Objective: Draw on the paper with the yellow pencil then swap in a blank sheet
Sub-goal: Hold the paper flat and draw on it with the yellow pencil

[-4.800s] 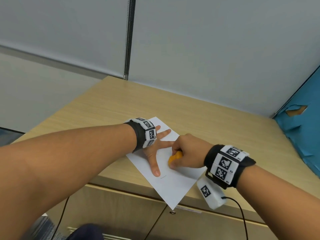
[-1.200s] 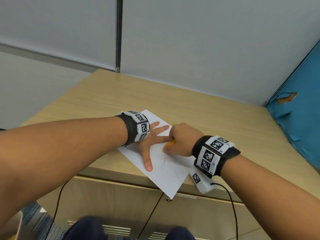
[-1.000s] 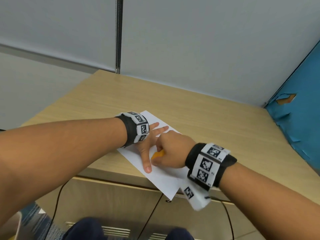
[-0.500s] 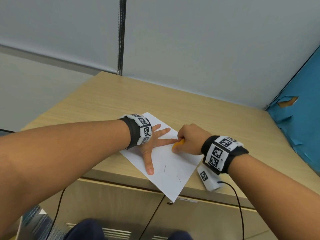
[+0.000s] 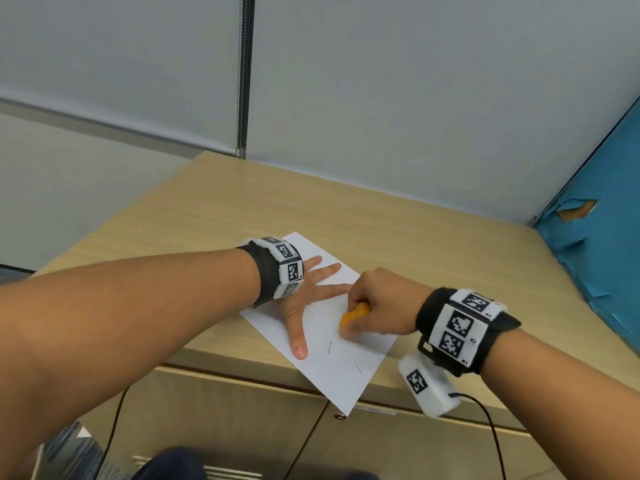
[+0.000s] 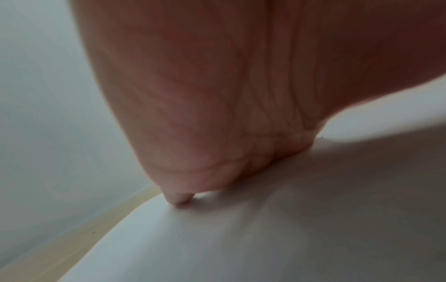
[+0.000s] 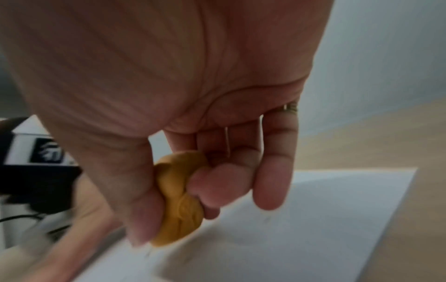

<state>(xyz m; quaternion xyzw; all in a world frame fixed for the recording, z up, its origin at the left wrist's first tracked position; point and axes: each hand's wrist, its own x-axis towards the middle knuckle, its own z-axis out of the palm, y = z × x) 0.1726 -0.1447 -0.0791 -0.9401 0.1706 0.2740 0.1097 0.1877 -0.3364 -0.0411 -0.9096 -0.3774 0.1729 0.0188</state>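
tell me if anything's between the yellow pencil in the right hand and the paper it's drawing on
Nothing visible is. The right hand grips the yellow pencil directly over the paper. The left hand presses flat on the sheet beside it, left of the grip, not beneath it.

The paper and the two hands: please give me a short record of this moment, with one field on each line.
surface: wooden cabinet top
paper: white sheet, lying flat and skewed, its near corner past the front edge
marks: a few short dark strokes near the sheet's near end
left hand: left hand flat on the paper, fingers spread, pressing it down
right hand: right hand grips the yellow pencil, fingers curled round it
pencil tip: hidden, contact with the paper cannot be told
blank sheet: none in view
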